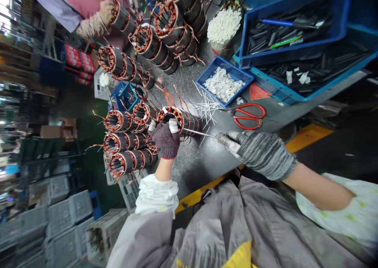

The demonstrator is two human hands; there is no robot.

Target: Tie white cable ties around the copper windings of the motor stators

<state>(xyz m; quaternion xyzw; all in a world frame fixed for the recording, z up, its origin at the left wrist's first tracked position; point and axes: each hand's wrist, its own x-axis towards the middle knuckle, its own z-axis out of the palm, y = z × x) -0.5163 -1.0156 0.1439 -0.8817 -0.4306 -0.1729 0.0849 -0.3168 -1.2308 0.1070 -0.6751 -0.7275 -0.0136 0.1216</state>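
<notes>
A motor stator (190, 122) with copper windings lies on its side on the grey table. My left hand (167, 140), in a dark glove with white-wrapped fingertips, is closed at the winding end of this stator, fingers curled against its rim. From there a thin, straight, pale strip (199, 133) runs right to my right hand (262, 153). That hand wears a grey striped glove, with white wrapping on its fingers, and is closed on the strip's end. Whether the strip is cord, plastic or metal I cannot tell. Loose white strips (206, 107) lie just beyond the stator.
Red-handled scissors (250, 116) lie near my right hand. Beyond are a blue tray (251, 80) of white pieces, a bundle of white sticks (224, 25) and blue bins (295, 57) of black pieces. Several stators (118, 163) stand left; another person's hand (106, 12) touches one.
</notes>
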